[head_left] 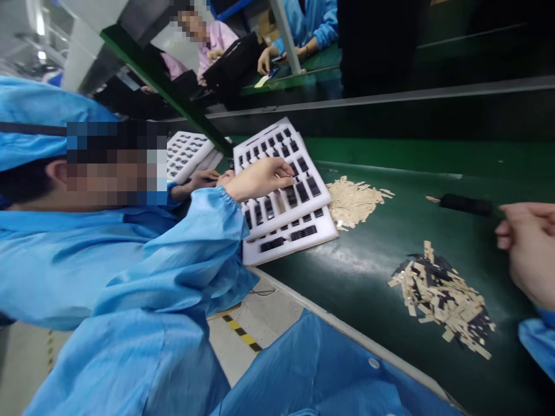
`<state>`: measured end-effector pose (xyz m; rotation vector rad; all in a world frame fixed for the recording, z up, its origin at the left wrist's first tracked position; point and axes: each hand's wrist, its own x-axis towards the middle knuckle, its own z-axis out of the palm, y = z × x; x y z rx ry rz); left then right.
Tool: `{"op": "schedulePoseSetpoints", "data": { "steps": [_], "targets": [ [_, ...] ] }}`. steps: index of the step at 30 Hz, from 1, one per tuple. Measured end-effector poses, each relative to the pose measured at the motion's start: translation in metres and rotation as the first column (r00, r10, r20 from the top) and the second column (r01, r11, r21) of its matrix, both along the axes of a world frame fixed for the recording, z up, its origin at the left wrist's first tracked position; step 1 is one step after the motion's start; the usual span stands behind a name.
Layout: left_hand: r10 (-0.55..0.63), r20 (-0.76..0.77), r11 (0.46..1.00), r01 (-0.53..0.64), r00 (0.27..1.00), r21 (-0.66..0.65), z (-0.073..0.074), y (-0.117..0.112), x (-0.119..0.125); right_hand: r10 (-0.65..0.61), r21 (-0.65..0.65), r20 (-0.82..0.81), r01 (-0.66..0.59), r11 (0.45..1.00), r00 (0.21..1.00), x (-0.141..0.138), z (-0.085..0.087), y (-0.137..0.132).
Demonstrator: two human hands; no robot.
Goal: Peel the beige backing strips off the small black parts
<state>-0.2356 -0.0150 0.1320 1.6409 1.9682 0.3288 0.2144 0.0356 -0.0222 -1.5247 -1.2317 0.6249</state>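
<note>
Green covers the surface (347, 289) in the head view, where the person's right hand (526, 251) shows at the picture's right edge, partly cut off, below it a blue sleeve (540, 344). Its fingers are curled in, but whether they grip anything cannot be told. Straight ahead of the fingertips is a slim black object (466, 204) with a pinkish tip; contact between them is unclear. Near the hand, on the surface, lies a mixed pile (442, 294) of flat tan and black strips. Well apart from it, a pale pile (355, 202) of tan strips sits just beside two white trays. The upper tray (284, 218) rests on the lower tray (254, 254); both hold black pieces in slots. A co-worker's hand (260, 179), fingers bent, is over the upper tray; its grip cannot be made out.
</note>
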Motion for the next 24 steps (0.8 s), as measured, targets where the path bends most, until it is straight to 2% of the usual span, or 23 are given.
{"op": "schedulePoseSetpoints", "data": {
  "steps": [2,4,6,9,11,13,15,16,18,21,24],
  "targets": [
    [-0.053,-0.08,0.989,0.064,0.995,0.134,0.007,0.004,0.018,0.044,0.022,-0.064,-0.043,0.999,0.997,-0.005,0.012,-0.008],
    [-0.152,-0.091,0.973,0.166,0.984,0.162,0.008,0.011,0.042,0.079,0.008,-0.11,-0.079,0.997,0.991,-0.009,0.019,-0.011],
    [-0.317,-0.081,0.932,0.326,0.945,0.159,0.002,0.021,0.073,0.114,0.005,-0.152,-0.115,0.993,0.982,-0.011,0.021,-0.011],
    [-0.559,-0.077,0.816,0.565,0.825,0.121,-0.018,0.037,0.132,0.14,0.024,-0.188,-0.138,0.99,0.972,-0.01,0.018,-0.008],
    [-0.697,-0.108,0.704,0.705,0.709,0.084,-0.032,0.048,0.173,0.149,0.036,-0.207,-0.145,0.989,0.967,-0.009,0.015,-0.007],
    [-0.787,-0.167,0.595,0.802,0.594,0.053,-0.045,0.058,0.208,0.157,0.042,-0.221,-0.152,0.988,0.963,-0.01,0.014,-0.007],
    [-0.831,-0.195,0.524,0.851,0.522,0.046,-0.055,0.064,0.232,0.167,0.038,-0.234,-0.163,0.986,0.958,-0.011,0.014,-0.008],
    [-0.833,-0.205,0.51,0.857,0.513,0.073,-0.059,0.066,0.239,0.171,0.035,-0.242,-0.168,0.985,0.955,-0.011,0.014,-0.008],
    [-0.807,-0.229,0.518,0.839,0.544,0.166,-0.063,0.065,0.245,0.181,0.034,-0.254,-0.178,0.983,0.95,-0.012,0.014,-0.008],
    [-0.734,-0.247,0.566,0.77,0.633,0.293,-0.068,0.056,0.236,0.191,0.035,-0.268,-0.188,0.982,0.944,-0.014,0.014,-0.007],
    [-0.702,-0.222,0.6,0.73,0.677,0.326,-0.078,0.04,0.224,0.198,0.034,-0.279,-0.196,0.98,0.94,-0.014,0.014,-0.007]
  ]
}}
